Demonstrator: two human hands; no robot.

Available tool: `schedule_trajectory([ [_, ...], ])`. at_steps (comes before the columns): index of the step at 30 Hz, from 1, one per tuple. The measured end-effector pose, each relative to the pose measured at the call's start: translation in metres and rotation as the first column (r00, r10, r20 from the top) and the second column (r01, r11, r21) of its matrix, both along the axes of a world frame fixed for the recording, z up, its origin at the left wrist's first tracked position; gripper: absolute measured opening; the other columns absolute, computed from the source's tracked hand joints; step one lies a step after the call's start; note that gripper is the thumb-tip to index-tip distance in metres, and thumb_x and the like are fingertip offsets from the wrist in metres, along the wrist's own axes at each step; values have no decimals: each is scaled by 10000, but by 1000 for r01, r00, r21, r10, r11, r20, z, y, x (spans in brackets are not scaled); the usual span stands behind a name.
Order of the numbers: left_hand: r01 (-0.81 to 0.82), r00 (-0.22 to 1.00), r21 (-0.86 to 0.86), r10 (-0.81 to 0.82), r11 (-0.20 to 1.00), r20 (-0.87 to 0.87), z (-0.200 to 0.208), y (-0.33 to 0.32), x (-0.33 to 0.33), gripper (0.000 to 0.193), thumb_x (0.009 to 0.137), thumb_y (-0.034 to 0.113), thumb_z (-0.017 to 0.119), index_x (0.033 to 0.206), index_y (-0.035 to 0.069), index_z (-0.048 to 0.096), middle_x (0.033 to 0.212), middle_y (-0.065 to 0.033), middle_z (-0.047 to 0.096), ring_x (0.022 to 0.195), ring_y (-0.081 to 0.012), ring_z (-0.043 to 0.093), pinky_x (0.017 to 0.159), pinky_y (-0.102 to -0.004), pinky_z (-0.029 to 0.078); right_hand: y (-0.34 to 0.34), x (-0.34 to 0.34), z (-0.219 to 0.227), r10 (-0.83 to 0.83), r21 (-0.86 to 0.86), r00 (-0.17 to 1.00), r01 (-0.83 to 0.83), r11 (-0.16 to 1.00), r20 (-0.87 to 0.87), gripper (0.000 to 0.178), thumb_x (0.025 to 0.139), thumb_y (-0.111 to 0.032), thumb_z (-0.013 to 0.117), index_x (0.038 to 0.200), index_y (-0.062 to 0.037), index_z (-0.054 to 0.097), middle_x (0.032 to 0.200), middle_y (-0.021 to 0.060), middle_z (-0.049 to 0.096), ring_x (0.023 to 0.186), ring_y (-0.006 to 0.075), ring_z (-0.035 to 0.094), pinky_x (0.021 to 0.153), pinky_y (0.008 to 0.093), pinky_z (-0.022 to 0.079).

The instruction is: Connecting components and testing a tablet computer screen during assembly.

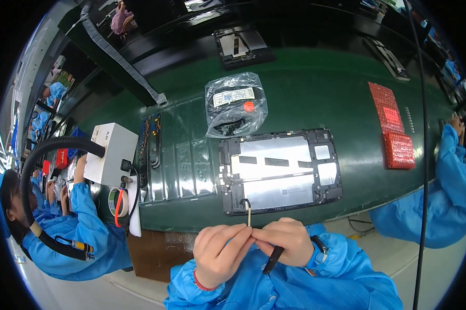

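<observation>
My left hand (220, 253) and my right hand (287, 240) meet at the near edge of the green bench, fingertips pinched together. Between them rises a thin pale strip (249, 214) with a dark curled end, held by my left fingers. That end overlaps the lower left corner of an opened tablet (274, 187) with a silver inside and black frame; I cannot tell whether it is attached. In my right hand is a slim black tool (273, 260), pointing down past the palm; its kind is unclear. My right fingertips touch those of the left.
Beyond the tablet lies a clear plastic bag (236, 103) with dark parts inside. A ribbed clear tray (184, 155), a white box (111, 155) with a black hose, and a tape roll (118, 202) stand left. Red bubble wrap (398, 150) lies right. Co-workers in blue sit at both sides.
</observation>
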State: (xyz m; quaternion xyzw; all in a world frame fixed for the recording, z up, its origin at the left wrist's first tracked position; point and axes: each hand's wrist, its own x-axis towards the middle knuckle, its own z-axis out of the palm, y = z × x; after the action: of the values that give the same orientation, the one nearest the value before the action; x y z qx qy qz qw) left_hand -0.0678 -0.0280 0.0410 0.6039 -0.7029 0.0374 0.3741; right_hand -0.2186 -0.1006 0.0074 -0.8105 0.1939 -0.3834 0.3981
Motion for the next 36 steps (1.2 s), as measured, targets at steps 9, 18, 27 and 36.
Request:
schedule_trajectory([
  [9,19,999,-22,-18,1000,42,-9,-2,8,228,635,93,703,856,50,670,881,-48,652,720,-176,607,645,-287,469,-3,6,-7,-8,-3,999,9,1000,41,277,682,-81,691,955,-64,645,714,35,600,587,160,573,499,257,382],
  [18,31,997,-11,-30,999,71,-9,-2,11,231,634,92,672,862,63,676,892,-37,656,724,-155,600,646,-287,457,-5,7,-8,17,-1,999,-17,1000,45,291,663,-73,680,951,-55,642,695,34,571,566,171,558,500,270,401],
  [27,-113,945,-136,149,984,291,-5,13,2,182,667,106,649,846,88,679,862,-7,662,708,-119,584,727,-267,419,7,7,-1,-7,10,999,7,1000,51,307,679,-67,675,981,-39,631,708,45,583,567,182,557,498,275,396],
  [36,-149,940,-148,186,978,284,-5,29,8,166,626,96,683,789,99,649,783,13,642,669,-132,572,699,-283,411,20,13,-1,40,-28,997,-39,999,60,322,695,-92,671,1013,-65,625,736,28,589,578,168,552,498,268,378],
])
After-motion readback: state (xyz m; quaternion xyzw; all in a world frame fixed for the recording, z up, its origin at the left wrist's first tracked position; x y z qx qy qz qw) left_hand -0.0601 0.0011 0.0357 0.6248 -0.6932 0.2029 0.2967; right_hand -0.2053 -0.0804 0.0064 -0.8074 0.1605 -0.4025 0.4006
